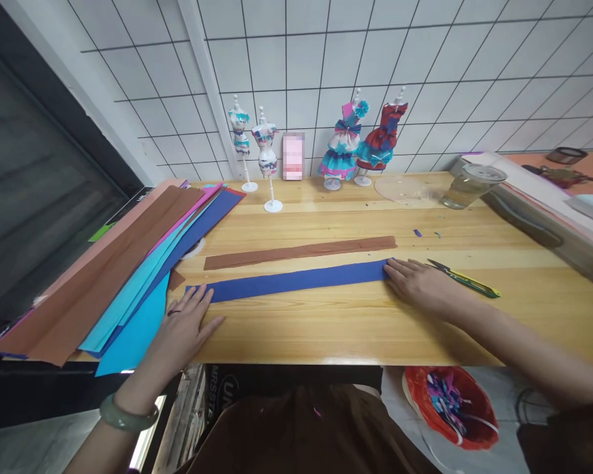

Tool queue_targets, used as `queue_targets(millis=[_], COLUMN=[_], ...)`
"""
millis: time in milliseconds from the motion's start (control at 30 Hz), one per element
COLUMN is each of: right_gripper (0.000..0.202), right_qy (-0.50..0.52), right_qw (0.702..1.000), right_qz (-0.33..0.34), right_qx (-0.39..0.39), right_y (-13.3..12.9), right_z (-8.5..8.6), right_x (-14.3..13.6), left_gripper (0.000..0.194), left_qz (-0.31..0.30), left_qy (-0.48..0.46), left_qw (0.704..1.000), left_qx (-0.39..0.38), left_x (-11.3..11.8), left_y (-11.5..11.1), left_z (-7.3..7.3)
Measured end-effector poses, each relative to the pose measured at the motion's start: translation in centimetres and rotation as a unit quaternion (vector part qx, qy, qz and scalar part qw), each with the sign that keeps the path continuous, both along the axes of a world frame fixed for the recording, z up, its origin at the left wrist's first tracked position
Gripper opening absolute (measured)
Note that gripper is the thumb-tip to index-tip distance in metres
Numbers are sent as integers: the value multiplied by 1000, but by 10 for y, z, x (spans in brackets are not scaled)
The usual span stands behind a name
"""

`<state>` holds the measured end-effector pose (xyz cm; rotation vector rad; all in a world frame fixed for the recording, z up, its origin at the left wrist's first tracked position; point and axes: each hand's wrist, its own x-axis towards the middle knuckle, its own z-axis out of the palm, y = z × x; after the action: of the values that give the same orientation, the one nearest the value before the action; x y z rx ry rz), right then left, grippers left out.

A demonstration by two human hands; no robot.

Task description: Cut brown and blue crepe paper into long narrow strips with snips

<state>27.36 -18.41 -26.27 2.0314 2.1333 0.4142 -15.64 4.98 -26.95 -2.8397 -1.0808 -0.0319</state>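
Observation:
A long blue strip lies flat on the wooden table. Its left end is under the fingers of my left hand, which rests open with the thumb spread. My right hand lies open on the table, its fingertips touching the strip's right end. Just beyond the blue strip, and nearly parallel to it, is a brown strip. Yellow-and-green thread snips lie beside my right hand.
Layered coloured sheets cover the table's left side. Small dress forms, two in full dresses, stand by the tiled wall near a phone. A plastic cup is at the back right; a red-lined bin is below.

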Motion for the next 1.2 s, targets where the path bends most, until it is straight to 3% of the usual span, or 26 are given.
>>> queue_targets(millis=[100,200,400,500,600,733,867,1000,1067,1200], right_gripper=[20,19,30,31,33,40,46,52,52,51], right_qy=[-33,-21,169,316,433,510,533,549,538,517], right_qw=[998,999,983,936,875,820,795,779,782,793], right_qz=[37,27,-54,-149,-209,-243,-281,-299,-312,-319], right_qx=[-30,-18,46,50,64,92,72,50,41,37], right_y=[10,12,1,-3,-1,12,32,50,55,60], right_z=[15,17,11,17,26,34,31,21,16,7], right_x=[-1,1,18,24,28,42,65,82,87,92], left_gripper=[51,42,43,35,31,33,46,57,60,57], left_qz=[-19,-42,-66,-37,9,89,173,194,189,184], left_qy=[4,7,7,-29,-115,-262,-338,-380,-367,-305], left_qw=[1000,999,997,999,991,937,877,834,845,896], left_qx=[-1,14,43,11,-74,-213,-295,-350,-340,-266], left_x=[3,3,2,6,12,24,45,58,59,57], left_y=[10,19,26,31,42,61,78,96,106,121], left_z=[10,16,23,27,33,45,53,40,27,9])
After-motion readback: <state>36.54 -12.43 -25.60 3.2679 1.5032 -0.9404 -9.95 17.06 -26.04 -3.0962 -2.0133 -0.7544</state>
